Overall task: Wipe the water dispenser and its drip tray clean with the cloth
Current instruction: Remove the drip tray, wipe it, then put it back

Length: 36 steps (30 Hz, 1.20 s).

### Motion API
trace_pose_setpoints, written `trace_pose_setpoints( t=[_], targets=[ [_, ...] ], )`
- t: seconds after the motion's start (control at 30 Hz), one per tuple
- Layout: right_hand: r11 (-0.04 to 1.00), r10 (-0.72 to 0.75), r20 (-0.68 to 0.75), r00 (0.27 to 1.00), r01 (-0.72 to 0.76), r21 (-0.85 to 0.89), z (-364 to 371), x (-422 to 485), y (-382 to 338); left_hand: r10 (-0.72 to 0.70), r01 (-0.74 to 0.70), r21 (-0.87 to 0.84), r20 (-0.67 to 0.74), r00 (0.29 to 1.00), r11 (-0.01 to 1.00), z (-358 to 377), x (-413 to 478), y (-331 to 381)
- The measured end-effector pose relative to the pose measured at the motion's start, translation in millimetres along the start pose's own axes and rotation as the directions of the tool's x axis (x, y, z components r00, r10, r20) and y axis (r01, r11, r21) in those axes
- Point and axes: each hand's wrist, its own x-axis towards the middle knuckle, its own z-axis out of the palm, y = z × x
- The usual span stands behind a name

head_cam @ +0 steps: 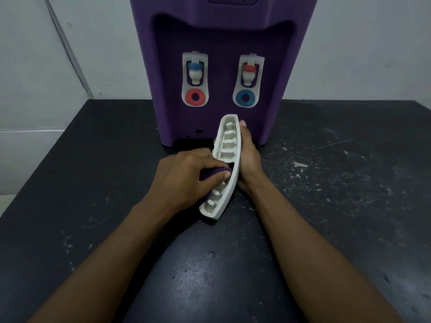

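the purple water dispenser (219, 43) stands at the back of a black table (93, 159), close against a pale wall (46, 54). the white drip tray (234, 180) is out of the machine and held just in front of its base, tipped up on its long edge so the hollow side, with its row of white pegs, faces left. the right hand (249, 159) grips the tray from behind, palm against the back and the thumb tip showing over the top end. the left hand (186, 176) holds a bunched purple cloth (210, 174), its fingers curled round it, and presses it into the middle of the tray's hollow. the tray's lower end sits down by the table top; whether it touches i cannot tell. on the dispenser's front, a blue-capped tap (195, 66) hangs over a red ring (195, 97) on the left, and a red-capped tap (249, 67) over a blue ring (245, 97) on the right. pale flecks and scuffs (298, 164) are scattered over the table to the right of the hands.
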Motion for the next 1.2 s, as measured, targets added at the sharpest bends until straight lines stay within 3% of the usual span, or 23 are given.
trace_pose_setpoints(
  t=[0.27, 0.5, 0.73, 0.97, 1.1, 1.2],
  targets=[
    [0.996, 0.085, 0.158, 0.984, -0.087, 0.002, 14.0, -19.5, 2.7, -0.077, 0.114, 0.145, -0.241, 0.967, 0.983, 14.7, 1.4, 1.6],
    [0.996, 0.091, 0.125, 0.988, -0.092, 0.0, 16.9, -23.8, -2.3, -0.064, 0.06, -0.046, -0.098, 0.993, 0.997, 10.2, 4.5, -10.1],
    [0.985, 0.145, 0.178, 0.973, -0.158, 0.064, 14.4, -24.3, -3.1, 0.108, -0.134, -0.154, -0.164, 0.98, 0.979, 9.3, 2.0, -25.3],
    [0.98, 0.186, 0.242, 0.952, -0.197, 0.025, 14.1, -19.2, -3.5, 0.156, -0.16, -0.02, -0.13, 0.979, 0.987, -13.0, 0.1, -27.7],
    [0.984, 0.143, 0.225, 0.964, -0.163, 0.074, 13.9, -16.2, -2.6, 0.211, -0.21, 0.023, -0.118, 0.97, 0.977, -12.7, -1.7, -23.3],
    [0.987, 0.115, 0.241, 0.964, -0.139, 0.083, 13.0, -15.4, -1.7, 0.211, -0.196, 0.153, -0.089, 0.973, 0.969, -10.9, -1.0, -15.2]
  ],
)
